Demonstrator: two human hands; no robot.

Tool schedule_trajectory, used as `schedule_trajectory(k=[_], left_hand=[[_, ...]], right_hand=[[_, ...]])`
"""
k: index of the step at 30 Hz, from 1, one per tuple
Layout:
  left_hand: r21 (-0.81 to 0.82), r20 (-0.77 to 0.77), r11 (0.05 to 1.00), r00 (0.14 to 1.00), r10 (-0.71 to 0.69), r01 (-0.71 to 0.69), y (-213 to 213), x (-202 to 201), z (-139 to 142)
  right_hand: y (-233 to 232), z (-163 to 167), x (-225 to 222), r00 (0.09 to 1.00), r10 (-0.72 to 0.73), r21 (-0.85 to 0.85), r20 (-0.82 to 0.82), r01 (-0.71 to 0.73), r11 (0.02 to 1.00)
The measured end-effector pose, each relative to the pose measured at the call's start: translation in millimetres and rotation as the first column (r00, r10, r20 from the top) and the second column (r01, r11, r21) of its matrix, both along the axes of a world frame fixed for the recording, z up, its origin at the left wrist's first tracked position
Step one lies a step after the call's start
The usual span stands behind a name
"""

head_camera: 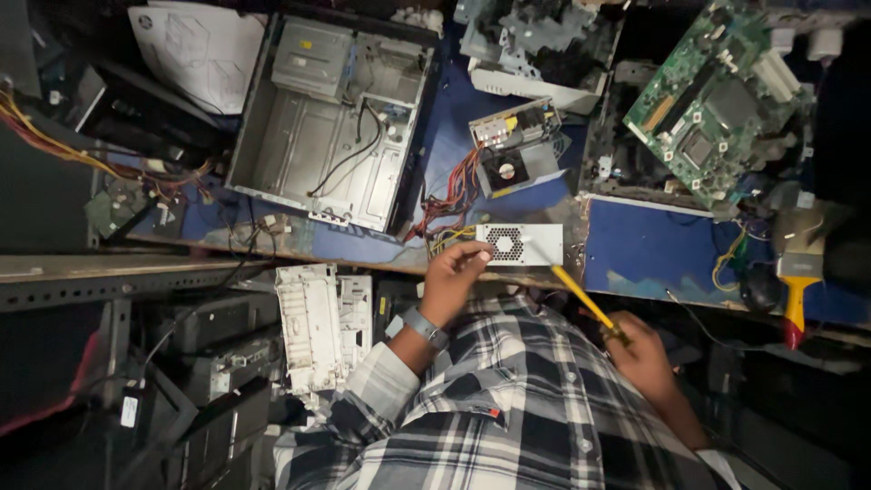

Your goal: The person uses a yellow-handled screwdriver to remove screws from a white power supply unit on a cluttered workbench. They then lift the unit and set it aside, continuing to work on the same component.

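Left hand [451, 277]: fingers curled onto the left end of a small grey metal box [519, 244], holding it at the workbench edge.
Right hand [646, 356]: closed around a yellow-handled screwdriver [581, 295], tip up against the box.
Box: vent grille facing up, coloured wires [451, 201] just beside it.
Around: open computer case [331, 118], green circuit board [712, 100], blue bench top [635, 249].

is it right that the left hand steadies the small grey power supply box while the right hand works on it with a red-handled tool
Not quite: the head view shows the tool in the right hand is yellow-handled. The left hand does steady the small grey power supply box.
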State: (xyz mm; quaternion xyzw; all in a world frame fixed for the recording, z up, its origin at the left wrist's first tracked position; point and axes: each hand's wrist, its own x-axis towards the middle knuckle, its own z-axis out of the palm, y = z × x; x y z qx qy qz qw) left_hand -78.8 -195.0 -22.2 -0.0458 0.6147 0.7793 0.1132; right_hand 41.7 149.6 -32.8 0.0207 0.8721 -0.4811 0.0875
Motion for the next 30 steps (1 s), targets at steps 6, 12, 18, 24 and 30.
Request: schedule_trajectory(k=[6, 12, 18, 24, 30], left_hand=[[0.194, 0.151, 0.979, 0.988, 0.04, -0.069, 3.4, -6.4, 6.6], [0.438, 0.242, 0.891, 0.97, 0.011, -0.119, 3.5, -6.8, 22.1], [0.431, 0.227, 0.898, 0.974, -0.02, -0.082, 4.0, -3.9, 28.9], [0.409, 0.172, 0.912, 0.985, -0.029, -0.044, 8.0, -2.1, 37.1], [0.416, 0.174, 0.909, 0.983, -0.053, -0.025, 9.3, -0.2, 40.8]], right_hand=[[-1.5, 36.8, 0.3, 0.999, 0.033, 0.124, 0.041, -0.038, 0.992], [2.7, 55.7, 5.8, 0.997, -0.017, 0.135, 0.071, 0.008, 0.991], [6.6, 61.0, 6.2, 0.997, -0.046, 0.125, 0.055, 0.038, 0.991], [5.1, 69.6, 7.4, 0.986, -0.071, 0.183, 0.152, 0.043, 0.982], [7.7, 71.6, 9.7, 0.987, -0.031, 0.111, 0.158, 0.014, 0.994]])
